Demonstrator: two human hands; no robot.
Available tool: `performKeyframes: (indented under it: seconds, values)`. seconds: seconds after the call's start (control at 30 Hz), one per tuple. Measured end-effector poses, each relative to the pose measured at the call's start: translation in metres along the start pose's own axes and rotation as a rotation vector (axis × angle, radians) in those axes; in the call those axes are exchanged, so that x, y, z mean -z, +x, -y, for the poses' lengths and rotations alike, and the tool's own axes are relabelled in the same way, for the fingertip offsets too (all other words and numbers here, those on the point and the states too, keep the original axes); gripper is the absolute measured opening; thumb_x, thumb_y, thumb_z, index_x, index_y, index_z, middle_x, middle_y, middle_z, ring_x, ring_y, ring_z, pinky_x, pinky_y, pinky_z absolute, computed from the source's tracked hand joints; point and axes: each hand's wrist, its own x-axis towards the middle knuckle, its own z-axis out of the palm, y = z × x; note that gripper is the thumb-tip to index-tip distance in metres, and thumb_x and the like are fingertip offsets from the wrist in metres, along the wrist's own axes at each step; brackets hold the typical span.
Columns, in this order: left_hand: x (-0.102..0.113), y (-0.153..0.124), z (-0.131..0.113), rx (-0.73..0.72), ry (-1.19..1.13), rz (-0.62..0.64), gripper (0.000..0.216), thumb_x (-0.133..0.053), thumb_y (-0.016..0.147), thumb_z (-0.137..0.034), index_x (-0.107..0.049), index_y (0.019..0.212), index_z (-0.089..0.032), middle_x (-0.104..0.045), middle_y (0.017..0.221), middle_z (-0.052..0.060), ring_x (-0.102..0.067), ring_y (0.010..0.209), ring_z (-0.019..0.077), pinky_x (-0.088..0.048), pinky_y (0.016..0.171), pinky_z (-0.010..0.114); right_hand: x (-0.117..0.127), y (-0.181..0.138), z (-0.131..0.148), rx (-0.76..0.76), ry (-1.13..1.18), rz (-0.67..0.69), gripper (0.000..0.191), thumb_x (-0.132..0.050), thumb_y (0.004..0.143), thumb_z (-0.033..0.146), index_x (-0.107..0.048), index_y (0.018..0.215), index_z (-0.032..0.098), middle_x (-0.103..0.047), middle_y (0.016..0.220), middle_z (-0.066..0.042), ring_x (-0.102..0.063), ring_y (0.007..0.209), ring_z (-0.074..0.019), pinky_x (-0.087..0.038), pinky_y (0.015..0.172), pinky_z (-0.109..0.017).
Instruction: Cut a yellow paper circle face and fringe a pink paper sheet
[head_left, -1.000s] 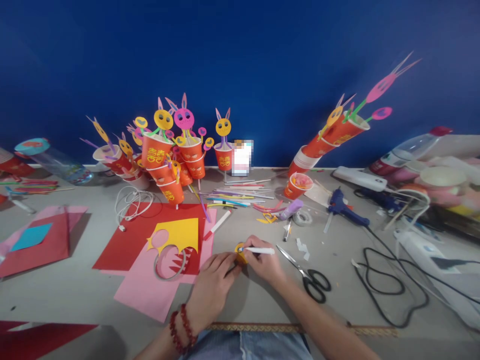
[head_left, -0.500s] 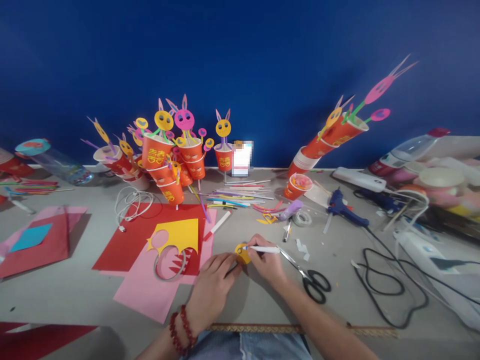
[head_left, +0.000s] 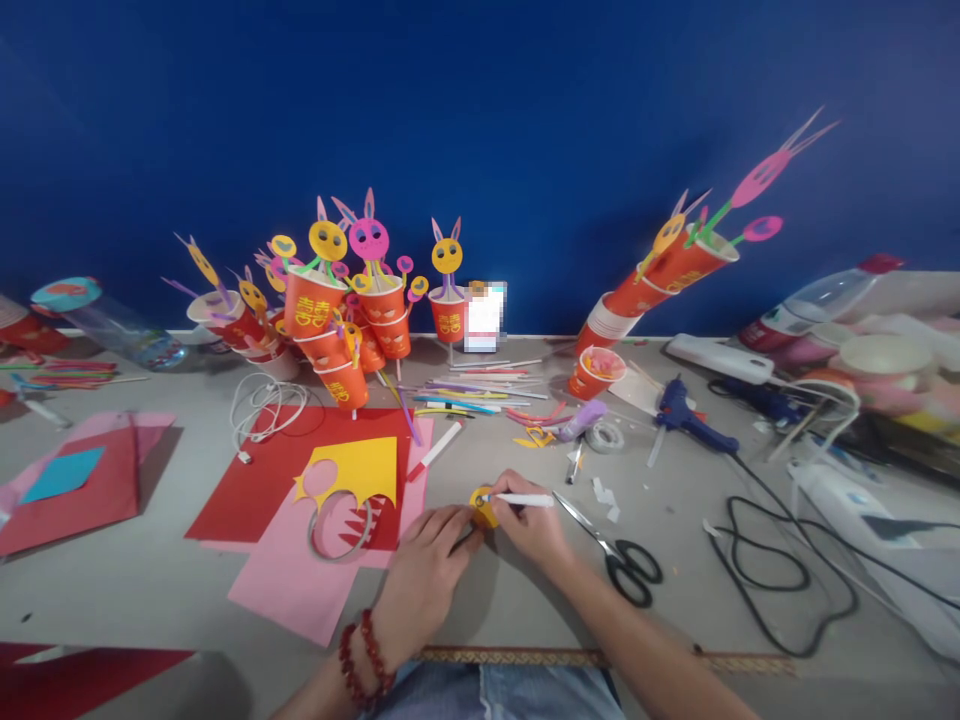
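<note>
The left hand [head_left: 435,555] touches a yellow disc [head_left: 485,510] beneath a white marker [head_left: 531,500] in the right hand [head_left: 536,530].

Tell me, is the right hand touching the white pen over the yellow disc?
Touching. The head view shows the right hand pinching the white pen near its tip, its barrel extending beyond the fingers.

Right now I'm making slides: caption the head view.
Right hand holds white pen to yellow disc, left hand at its edge.
</note>
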Motion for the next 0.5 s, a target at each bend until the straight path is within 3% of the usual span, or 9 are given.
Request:
performKeyframes:
  seconds: [0.5]
  values:
    - [-0.0010,-0.0001,0.0001,-0.002,-0.001,-0.007,0.041,-0.047,0.092,-0.008,-0.060,0.128,-0.022,-0.056,0.135,0.007,-0.049,0.124,0.0236,-0.041,0.105,0.041,0.0017,0.0007,0.0015,0.014,-0.018,0.028,0.012,-0.049,0.081,0.021,-0.054,0.070,0.023,-0.058,0.061,0.003,-0.050,0.054,-0.0142,-0.038,0.054,-0.023]
